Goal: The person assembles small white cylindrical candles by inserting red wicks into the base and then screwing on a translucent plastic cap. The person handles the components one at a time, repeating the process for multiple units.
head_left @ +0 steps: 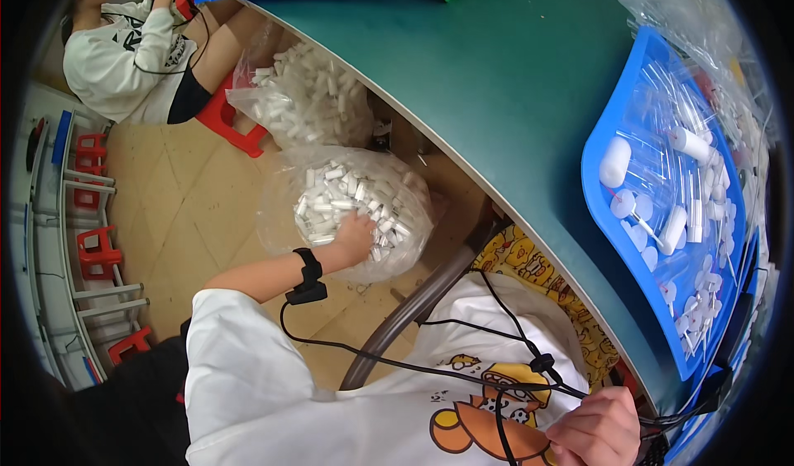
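Note:
My left hand reaches down into an open clear plastic bag standing on the floor beside the table. Inside lie many small white cylinders, and my fingertips are hidden among them. A black strap with a small box is around my left wrist. My right hand is curled closed in front of my shirt, close to black cables; whatever its fingers hold, if anything, is hidden.
A green table carries a blue tray of clear tubes, white cylinders and discs. A second bag of white cylinders sits behind the first. A seated person is at far left. Red stools line the left side. A curved dark bar runs beside me.

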`<state>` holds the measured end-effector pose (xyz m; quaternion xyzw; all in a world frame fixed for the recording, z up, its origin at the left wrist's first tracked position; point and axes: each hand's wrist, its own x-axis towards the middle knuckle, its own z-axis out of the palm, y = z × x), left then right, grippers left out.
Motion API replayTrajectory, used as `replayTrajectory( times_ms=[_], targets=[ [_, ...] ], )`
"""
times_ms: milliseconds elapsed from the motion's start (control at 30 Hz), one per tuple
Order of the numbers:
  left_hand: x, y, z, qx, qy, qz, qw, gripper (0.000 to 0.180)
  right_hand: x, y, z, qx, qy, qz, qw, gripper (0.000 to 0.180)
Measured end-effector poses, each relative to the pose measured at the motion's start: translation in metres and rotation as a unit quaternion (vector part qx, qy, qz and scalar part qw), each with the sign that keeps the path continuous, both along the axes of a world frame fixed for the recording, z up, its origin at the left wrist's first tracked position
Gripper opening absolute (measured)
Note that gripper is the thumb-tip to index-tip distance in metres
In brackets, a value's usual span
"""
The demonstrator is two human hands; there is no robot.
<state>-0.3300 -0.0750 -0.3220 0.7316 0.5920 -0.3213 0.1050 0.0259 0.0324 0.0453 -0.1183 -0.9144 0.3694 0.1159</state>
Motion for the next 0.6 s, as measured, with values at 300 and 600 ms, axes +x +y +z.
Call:
replayTrajectory(
  times_ms=[300, 600],
  targets=[
    [0.032, 0.018, -0.03, 0.0, -0.179, -0.133, 0.975, 0.027, -0.001, -0.001, -0.002, -0.005, 0.0, 0.005, 1.0, 0.021],
    [0.046, 0.02, -0.008, -0.053, -0.15, -0.145, 0.977, 0.039, -0.003, -0.001, -0.006, -0.004, -0.01, 0.006, 1.0, 0.022]
  ],
)
